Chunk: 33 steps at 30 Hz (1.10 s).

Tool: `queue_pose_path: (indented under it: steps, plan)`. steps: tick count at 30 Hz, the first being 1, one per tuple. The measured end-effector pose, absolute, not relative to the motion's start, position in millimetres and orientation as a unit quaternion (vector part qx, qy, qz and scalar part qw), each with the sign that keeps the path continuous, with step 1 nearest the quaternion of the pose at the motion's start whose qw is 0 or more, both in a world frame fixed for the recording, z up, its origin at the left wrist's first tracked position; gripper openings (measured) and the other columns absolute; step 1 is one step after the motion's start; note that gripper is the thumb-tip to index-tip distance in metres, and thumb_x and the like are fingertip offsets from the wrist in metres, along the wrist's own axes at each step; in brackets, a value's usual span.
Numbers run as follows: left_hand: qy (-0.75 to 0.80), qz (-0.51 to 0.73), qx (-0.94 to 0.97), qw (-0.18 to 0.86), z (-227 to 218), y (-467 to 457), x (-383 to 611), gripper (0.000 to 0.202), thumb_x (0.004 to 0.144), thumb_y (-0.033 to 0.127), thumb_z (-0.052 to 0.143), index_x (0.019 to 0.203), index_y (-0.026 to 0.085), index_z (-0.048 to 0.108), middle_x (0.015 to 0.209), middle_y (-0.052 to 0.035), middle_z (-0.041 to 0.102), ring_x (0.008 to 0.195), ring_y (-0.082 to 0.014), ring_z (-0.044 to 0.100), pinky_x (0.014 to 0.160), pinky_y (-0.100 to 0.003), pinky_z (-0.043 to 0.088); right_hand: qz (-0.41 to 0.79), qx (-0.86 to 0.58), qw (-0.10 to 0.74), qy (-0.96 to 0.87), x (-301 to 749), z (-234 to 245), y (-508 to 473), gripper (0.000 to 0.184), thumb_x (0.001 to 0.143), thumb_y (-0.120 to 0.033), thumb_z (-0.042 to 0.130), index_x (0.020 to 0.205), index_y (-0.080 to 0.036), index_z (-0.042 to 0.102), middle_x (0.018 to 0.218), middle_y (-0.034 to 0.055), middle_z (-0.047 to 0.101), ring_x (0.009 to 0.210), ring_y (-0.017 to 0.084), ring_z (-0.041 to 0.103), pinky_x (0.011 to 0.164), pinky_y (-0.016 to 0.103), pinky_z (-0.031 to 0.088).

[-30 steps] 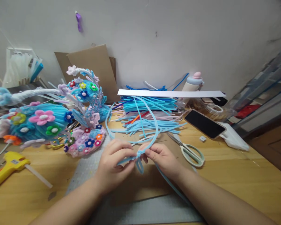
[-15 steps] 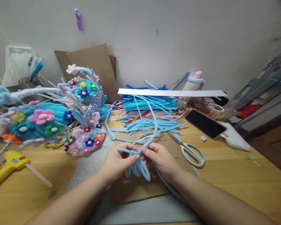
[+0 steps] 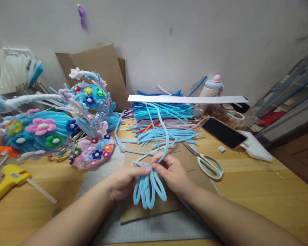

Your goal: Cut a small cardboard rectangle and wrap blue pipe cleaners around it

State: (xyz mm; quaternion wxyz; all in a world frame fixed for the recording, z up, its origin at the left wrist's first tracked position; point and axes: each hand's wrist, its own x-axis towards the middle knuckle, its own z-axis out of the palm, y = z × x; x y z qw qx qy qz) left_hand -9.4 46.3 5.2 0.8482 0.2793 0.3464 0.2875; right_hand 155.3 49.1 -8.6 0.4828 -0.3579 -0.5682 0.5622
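Note:
My left hand and my right hand meet over a brown cardboard sheet, both pinched on a light blue pipe cleaner piece. Several loops of it hang down between my hands toward me. Long loose ends of the same pipe cleaner arc away from my fingers toward the pile of blue pipe cleaners at the back of the table.
Flowered pipe-cleaner figures and a round flowered base stand at left. A yellow glue gun lies near the left edge. Scissors, a phone and a white strip are to the right. A grey mat underlies the cardboard.
The looped bundle has swung down and now hangs toward me with more loops showing. Both hands shifted slightly, and the view tipped a little downward.

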Motion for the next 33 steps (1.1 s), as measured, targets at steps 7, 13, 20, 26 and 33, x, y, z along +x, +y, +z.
queue_pose_path:
  steps: [7, 13, 20, 26, 33]
  plan:
    - [0.359, 0.291, 0.282, 0.841, 1, 44, -9, 0.02, 0.067, 0.022, 0.073, 0.084, 0.011, 0.067, 0.075, -0.0064, 0.068, 0.067, -0.0157, 0.063, 0.068, -0.028, 0.049, 0.572, -0.356, 0.473, -0.568, 156, -9, 48, 0.014, 0.077, -0.03, 0.065, 0.078, -0.018, 0.058, 0.073, 0.0007, 0.059, 0.068, 0.014, 0.055, 0.065, 0.028, 0.044]
    - [0.407, 0.321, 0.376, 0.768, 6, 45, -10, 0.021, 0.064, 0.027, 0.076, 0.07, 0.013, 0.062, 0.058, 0.0023, 0.059, 0.053, -0.009, 0.053, 0.053, -0.021, 0.04, 0.638, -0.365, 0.448, -0.509, 156, -5, 51, 0.026, 0.069, -0.036, 0.072, 0.076, -0.019, 0.054, 0.071, -0.0024, 0.054, 0.067, 0.012, 0.05, 0.065, 0.026, 0.041]
    - [0.43, 0.336, 0.47, 0.694, 10, 47, -9, 0.027, 0.062, 0.033, 0.077, 0.07, 0.014, 0.061, 0.059, 0.0018, 0.061, 0.051, -0.0101, 0.054, 0.052, -0.022, 0.039, 0.689, -0.326, 0.407, -0.504, 160, -5, 53, 0.023, 0.07, -0.031, 0.072, 0.076, -0.018, 0.055, 0.073, -0.0025, 0.054, 0.069, 0.012, 0.05, 0.067, 0.025, 0.038]
    - [0.435, 0.373, 0.5, 0.649, 9, 47, -10, 0.027, 0.061, 0.032, 0.078, 0.072, 0.014, 0.06, 0.062, 0.0026, 0.06, 0.055, -0.01, 0.053, 0.052, -0.021, 0.04, 0.682, -0.318, 0.418, -0.508, 161, -1, 53, 0.023, 0.068, -0.031, 0.073, 0.075, -0.017, 0.056, 0.076, -0.0012, 0.056, 0.072, 0.013, 0.052, 0.072, 0.027, 0.04]
    - [0.458, 0.382, 0.52, 0.611, 10, 47, -12, 0.022, 0.064, 0.03, 0.075, 0.072, 0.013, 0.063, 0.065, -0.0011, 0.063, 0.061, -0.0127, 0.056, 0.057, -0.024, 0.043, 0.695, -0.322, 0.392, -0.51, 162, -5, 55, 0.024, 0.07, -0.034, 0.071, 0.083, -0.017, 0.06, 0.078, -0.0004, 0.059, 0.068, 0.012, 0.051, 0.068, 0.027, 0.039]
